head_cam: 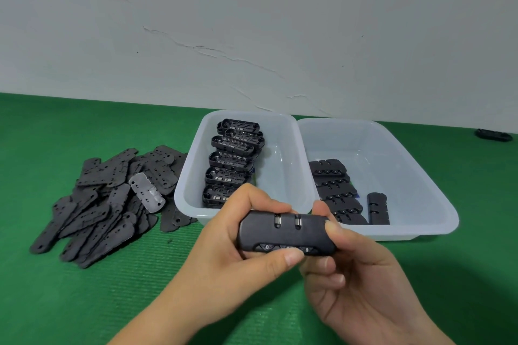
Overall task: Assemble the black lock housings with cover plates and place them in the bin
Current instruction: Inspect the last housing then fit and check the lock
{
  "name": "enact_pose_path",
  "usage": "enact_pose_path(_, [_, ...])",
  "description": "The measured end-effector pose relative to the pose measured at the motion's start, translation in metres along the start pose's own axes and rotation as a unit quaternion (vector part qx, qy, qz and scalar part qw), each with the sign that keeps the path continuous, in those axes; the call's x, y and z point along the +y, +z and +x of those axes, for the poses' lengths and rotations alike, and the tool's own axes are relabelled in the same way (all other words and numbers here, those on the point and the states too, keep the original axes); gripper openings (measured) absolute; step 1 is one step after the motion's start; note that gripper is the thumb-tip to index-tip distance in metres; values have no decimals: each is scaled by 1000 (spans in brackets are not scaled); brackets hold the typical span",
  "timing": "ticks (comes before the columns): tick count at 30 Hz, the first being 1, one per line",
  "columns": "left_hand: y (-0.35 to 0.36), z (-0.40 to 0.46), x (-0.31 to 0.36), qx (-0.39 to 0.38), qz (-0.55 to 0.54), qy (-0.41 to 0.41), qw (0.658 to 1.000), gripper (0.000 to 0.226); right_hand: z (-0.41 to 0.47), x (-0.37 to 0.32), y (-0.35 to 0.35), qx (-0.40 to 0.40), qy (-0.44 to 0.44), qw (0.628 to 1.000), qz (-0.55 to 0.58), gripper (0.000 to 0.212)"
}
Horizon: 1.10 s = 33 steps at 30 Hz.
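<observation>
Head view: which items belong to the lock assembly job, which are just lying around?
Job: lock held by left hand and right hand; left bin of open housings; right bin of finished locks; cover plates.
Lying about: translucent plate; stray black part.

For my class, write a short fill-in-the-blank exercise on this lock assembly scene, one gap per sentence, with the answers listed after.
1. Both hands, left and right, hold one black ____.
2. The loose cover plates lie in a pile on the green ____.
3. Among the plates lies a single ____ one.
4. The open housings stand in the ____ bin of the two.

Answers: lock; mat; translucent; left
</observation>
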<state>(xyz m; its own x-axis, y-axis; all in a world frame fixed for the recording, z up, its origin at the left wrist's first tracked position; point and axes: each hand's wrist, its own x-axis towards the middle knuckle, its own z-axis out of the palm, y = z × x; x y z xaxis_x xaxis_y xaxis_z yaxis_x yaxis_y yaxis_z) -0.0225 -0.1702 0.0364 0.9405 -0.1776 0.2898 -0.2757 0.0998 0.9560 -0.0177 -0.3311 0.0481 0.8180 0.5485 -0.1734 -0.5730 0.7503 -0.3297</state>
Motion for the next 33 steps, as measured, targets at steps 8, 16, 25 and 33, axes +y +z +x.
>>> enact_pose_path(8, [5,-2,-3,17,-10,3,1000,37,-1,0,2,12,-11,1000,-14,63])
enact_pose_path(16, [5,-1,-5,27,-2,15,1000,33,2,1,-2,11,-13,1000,-10,63])
enact_pose_path(25, [0,2,-7,1,-3,4,1000,37,5,0,-2,9,-12,1000,3,58])
enact_pose_path(33, [4,7,-14,41,1,23,999,37,10,0,-3,19,-21,1000,-2,60])
